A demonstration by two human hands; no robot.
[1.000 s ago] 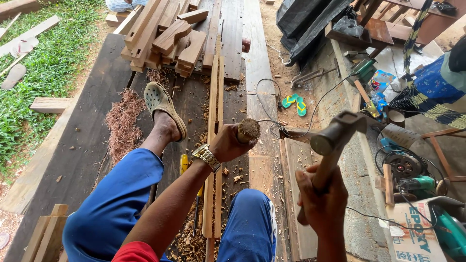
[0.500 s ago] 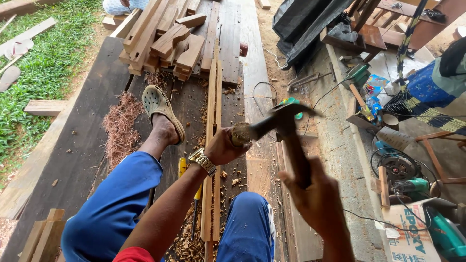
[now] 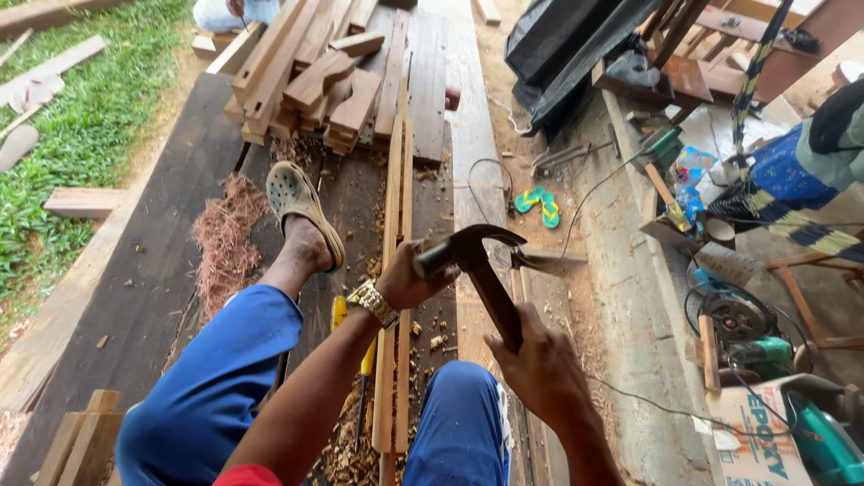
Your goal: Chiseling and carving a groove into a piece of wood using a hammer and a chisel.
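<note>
My left hand (image 3: 407,281), with a gold watch on its wrist, is closed around a chisel whose handle end (image 3: 430,259) sticks out of the fist. The chisel stands on a long narrow wooden strip (image 3: 393,234) that runs away from me between my legs. My right hand (image 3: 540,369) grips the wooden handle of a claw hammer (image 3: 481,256). The hammer's dark head lies against the chisel's end. My left foot in a sandal (image 3: 301,211) rests on the dark boards beside the strip.
Stacked timber offcuts (image 3: 324,76) lie ahead. Wood shavings (image 3: 225,234) and chips litter the boards. A yellow-handled tool (image 3: 364,360) lies by the strip. Power tools (image 3: 747,333), cables and a cardboard box (image 3: 760,432) crowd the right. Another person (image 3: 810,171) sits at far right. Grass (image 3: 54,153) is left.
My right hand has swung the hammer down and to the left, from raised on the right to its head meeting the chisel's end. My left hand has stayed on the chisel.
</note>
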